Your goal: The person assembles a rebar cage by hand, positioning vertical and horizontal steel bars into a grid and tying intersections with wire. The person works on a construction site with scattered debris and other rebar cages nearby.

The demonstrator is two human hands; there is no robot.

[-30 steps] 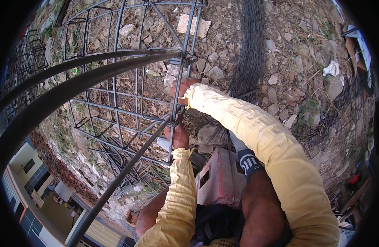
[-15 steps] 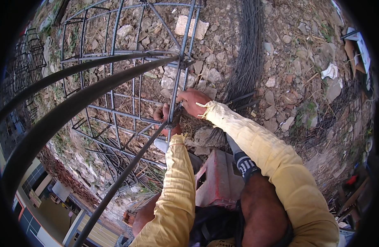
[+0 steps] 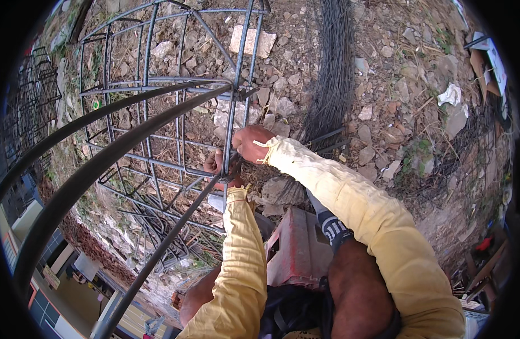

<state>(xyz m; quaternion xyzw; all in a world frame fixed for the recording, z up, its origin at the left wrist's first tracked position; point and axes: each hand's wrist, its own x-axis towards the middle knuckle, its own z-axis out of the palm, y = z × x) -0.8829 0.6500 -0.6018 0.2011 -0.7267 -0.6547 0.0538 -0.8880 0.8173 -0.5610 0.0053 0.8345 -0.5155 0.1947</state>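
Note:
A cage of steel reinforcing bars (image 3: 149, 101) stands in front of me, with square stirrups crossing its long bars. My left hand (image 3: 216, 164) is at the near lower corner of the closest stirrup (image 3: 230, 121), partly hidden behind its bars. Its fingers are curled in, and whatever they grip is hidden. Just right of the same stirrup, my right hand (image 3: 253, 144) is closed, knuckles up, its fingertips turned toward the joint. What lies in it does not show. Both forearms wear yellow sleeves.
Long thick bars (image 3: 130, 127) run from the cage toward the lower left. A bundle of thin dark wire (image 3: 330, 73) lies on the rubble right of the cage. Between my legs is a worn reddish crate (image 3: 298, 248). Stones and a pale broken slab (image 3: 253, 41) lie around.
The cage and both hands appear slightly farther left in view. My right hand stays closed beside the stirrup, and my left hand remains at its lower corner.

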